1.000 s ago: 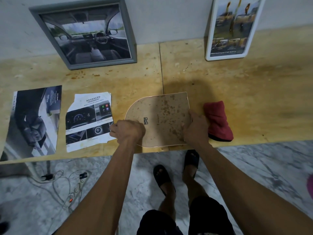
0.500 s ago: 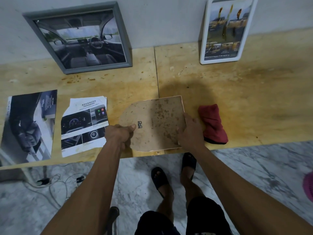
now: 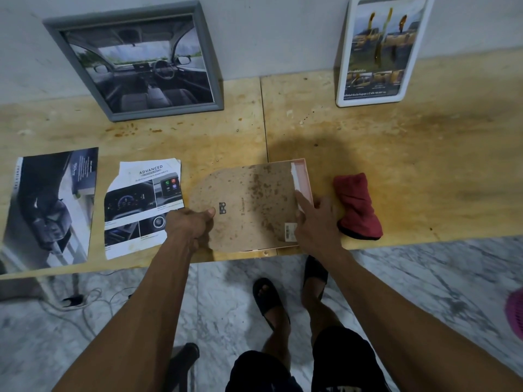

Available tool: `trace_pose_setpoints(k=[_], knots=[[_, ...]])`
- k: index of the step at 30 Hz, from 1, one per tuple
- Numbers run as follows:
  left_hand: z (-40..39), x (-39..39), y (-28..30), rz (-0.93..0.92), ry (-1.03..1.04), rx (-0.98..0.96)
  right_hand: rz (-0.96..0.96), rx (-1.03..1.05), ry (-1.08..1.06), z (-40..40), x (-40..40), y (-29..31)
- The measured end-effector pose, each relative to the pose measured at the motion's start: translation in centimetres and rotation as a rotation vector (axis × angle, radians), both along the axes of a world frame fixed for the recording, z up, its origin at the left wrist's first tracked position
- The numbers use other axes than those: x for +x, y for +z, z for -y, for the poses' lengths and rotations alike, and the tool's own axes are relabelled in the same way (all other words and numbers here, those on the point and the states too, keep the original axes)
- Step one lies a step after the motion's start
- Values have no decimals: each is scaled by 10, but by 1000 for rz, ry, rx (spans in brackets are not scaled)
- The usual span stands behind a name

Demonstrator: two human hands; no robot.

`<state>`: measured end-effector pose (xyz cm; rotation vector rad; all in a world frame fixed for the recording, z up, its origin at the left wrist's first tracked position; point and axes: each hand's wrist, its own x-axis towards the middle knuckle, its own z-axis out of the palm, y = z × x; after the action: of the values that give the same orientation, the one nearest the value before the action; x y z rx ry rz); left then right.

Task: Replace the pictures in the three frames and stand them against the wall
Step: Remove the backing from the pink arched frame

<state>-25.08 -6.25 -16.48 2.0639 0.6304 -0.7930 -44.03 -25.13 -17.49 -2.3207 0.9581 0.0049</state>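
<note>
At the near edge of the wooden table [image 3: 396,154], the left hand [image 3: 189,226] had its fingers curled around the rounded left end of the stained backing board [image 3: 249,205], thumb on top. The board's long axis ran left to right, its rounded end pointing left, and it lay half out of the pink frame [image 3: 307,176]. The right hand [image 3: 317,222] pressed the frame's right side with straight, relaxed fingers, holding nothing. Frame and board sat at the table's edge, so a strong pull could probably drag both off it.
</note>
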Motion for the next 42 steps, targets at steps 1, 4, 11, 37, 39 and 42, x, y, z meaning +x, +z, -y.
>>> trace_pose_setpoints(k=[1,4,11,37,39,42], knots=[[0,0,-1,8,11,-4,-2,-8,4,0,0,1],[-1,-1,-3,13,29,-20,-20,-54,32,-2,0,-1],[-3,0,0,-34,64,-196,-58,-20,-14,0,2,-1],[-16,-9,82,51,84,-435,115,338,-322,-7,24,82],[-2,-15,88,82,67,-425,152,389,-360,-6,23,91],[18,-18,86,111,55,-387,166,465,-431,5,19,100]])
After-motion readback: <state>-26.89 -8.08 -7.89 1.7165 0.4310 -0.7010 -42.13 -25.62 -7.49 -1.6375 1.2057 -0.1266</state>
